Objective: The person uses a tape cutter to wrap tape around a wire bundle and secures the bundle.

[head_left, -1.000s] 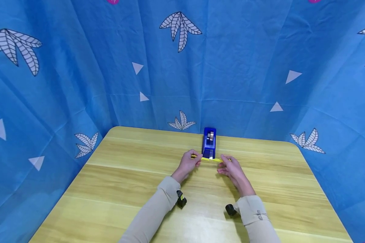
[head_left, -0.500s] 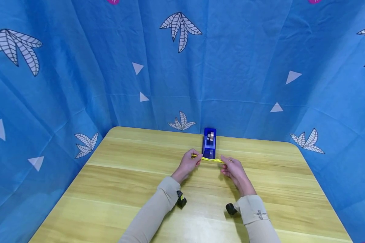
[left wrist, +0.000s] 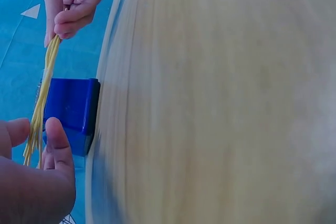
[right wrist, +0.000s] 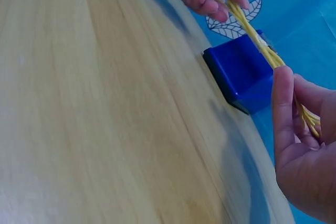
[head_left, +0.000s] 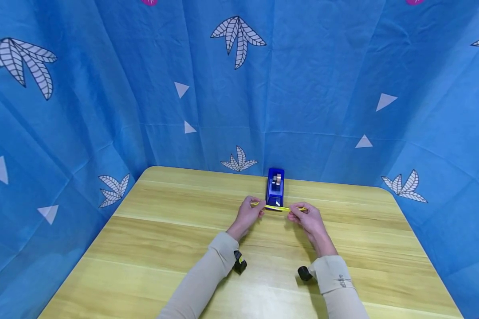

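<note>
A thin bundle of yellow strands (head_left: 277, 208) is stretched level between the two hands, in front of a blue tape dispenser (head_left: 276, 185). My left hand (head_left: 247, 215) pinches it near its left end. Near the other end, my right hand (head_left: 310, 220) holds it between thumb and fingers, and the loose ends stick out beyond. A whitish, shiny patch like clear tape (right wrist: 261, 41) shows on the middle of the bundle in the right wrist view. From the left wrist, the strands (left wrist: 42, 90) fan apart at the left fingers and overlap the dispenser.
The dispenser stands near the back edge of the wooden table (head_left: 163, 212), with a tape roll in it. Behind the table hangs a blue patterned curtain (head_left: 311, 88), which also runs along both sides. Black cameras sit at both cuffs.
The right hand has shifted slightly and its fingers have drawn in on the bundle, with the strand ends now showing past it. The left hand keeps its hold in almost the same place.
</note>
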`<state>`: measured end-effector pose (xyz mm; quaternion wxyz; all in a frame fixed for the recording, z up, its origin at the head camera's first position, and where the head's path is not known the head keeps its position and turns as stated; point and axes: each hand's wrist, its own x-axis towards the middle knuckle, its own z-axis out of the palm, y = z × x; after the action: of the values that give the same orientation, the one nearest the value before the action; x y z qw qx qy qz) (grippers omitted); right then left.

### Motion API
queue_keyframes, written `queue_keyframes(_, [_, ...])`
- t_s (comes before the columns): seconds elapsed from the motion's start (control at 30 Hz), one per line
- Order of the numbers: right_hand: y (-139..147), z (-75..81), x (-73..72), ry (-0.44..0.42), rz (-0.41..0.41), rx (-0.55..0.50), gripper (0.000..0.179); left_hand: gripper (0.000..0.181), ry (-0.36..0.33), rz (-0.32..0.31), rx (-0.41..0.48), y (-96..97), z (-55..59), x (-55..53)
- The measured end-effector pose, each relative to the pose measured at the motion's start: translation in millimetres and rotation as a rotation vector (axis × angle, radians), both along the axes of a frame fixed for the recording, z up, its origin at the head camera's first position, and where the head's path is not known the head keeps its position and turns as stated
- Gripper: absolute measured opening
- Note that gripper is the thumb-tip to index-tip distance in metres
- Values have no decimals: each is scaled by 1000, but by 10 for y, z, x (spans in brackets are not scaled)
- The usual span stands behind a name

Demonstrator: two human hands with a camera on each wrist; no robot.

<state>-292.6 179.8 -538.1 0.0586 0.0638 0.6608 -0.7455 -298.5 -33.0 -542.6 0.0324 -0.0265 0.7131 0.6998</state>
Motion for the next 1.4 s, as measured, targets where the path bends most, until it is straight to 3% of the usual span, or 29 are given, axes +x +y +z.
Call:
queue_keyframes(0.17, [14, -20, -7, 17, 3, 53, 43, 18, 2, -25, -22, 1, -2, 8])
queue_keyframes(0.47, [6, -2, -2, -71, 17, 48, 54, 7, 52, -50, 26, 8, -29, -62])
queue_keyframes(0.6, [13, 21, 0, -111, 19, 42, 52, 8, 52, -54, 26, 7, -42, -81])
queue_keyframes(0.9, [24, 57, 6, -100, 35, 17, 21, 9, 52, -57, 13, -35, -26, -53])
queue_keyframes(1.2, [37, 28, -21, -45, 62, 22, 36, 22, 19, -15, -1, -51, -27, -58])
queue_keyframes(1.4, [51, 15, -28, -26, 58, 42, 35, 18, 30, -16, 17, -23, -18, -66])
